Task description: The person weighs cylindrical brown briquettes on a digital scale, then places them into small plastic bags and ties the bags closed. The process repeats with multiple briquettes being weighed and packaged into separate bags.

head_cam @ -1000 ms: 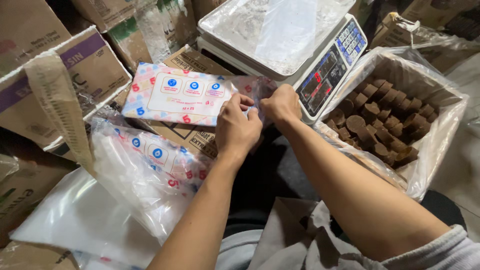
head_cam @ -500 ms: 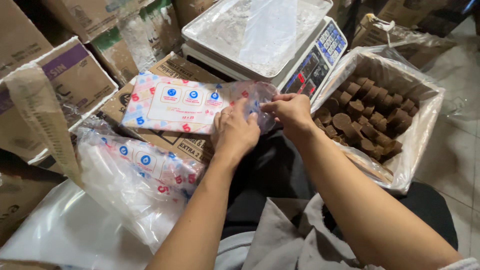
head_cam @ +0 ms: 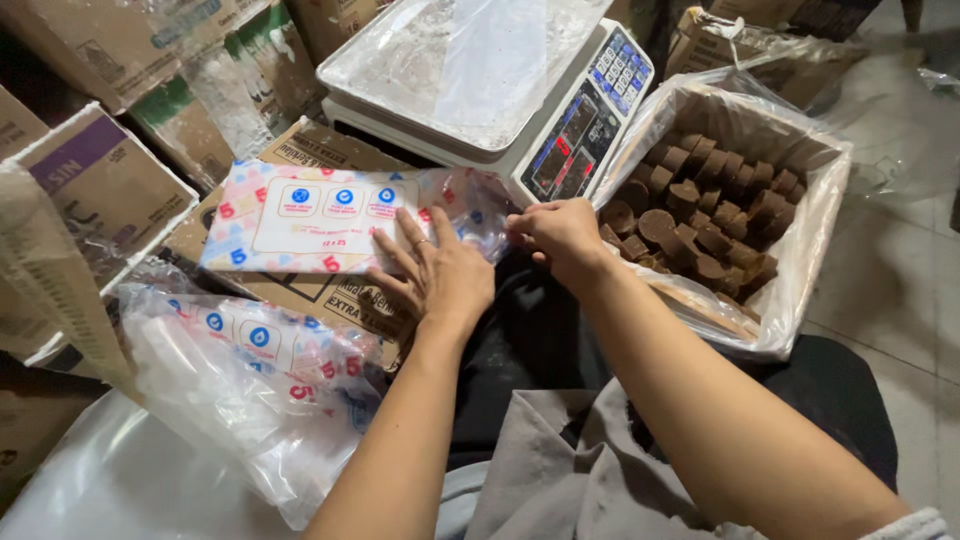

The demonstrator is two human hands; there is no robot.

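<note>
A stack of printed plastic bags (head_cam: 310, 220), white with red and blue marks, lies flat on a cardboard box (head_cam: 320, 295). My left hand (head_cam: 435, 275) rests palm down on the stack's right part, fingers spread. My right hand (head_cam: 555, 235) pinches the clear open edge of the top bag (head_cam: 480, 210) at the stack's right end, just in front of the scale.
A white digital scale (head_cam: 480, 90) with a plastic-covered pan stands behind the bags. To the right, a plastic-lined box (head_cam: 800, 240) holds several brown sugar blocks (head_cam: 710, 200). Another pack of printed bags (head_cam: 260, 370) lies at lower left. Cardboard boxes (head_cam: 90, 190) crowd the left.
My left hand has flattened onto the bag stack. My right hand has shifted slightly right, still pinching the bag's edge. The camera view has moved a little closer.
</note>
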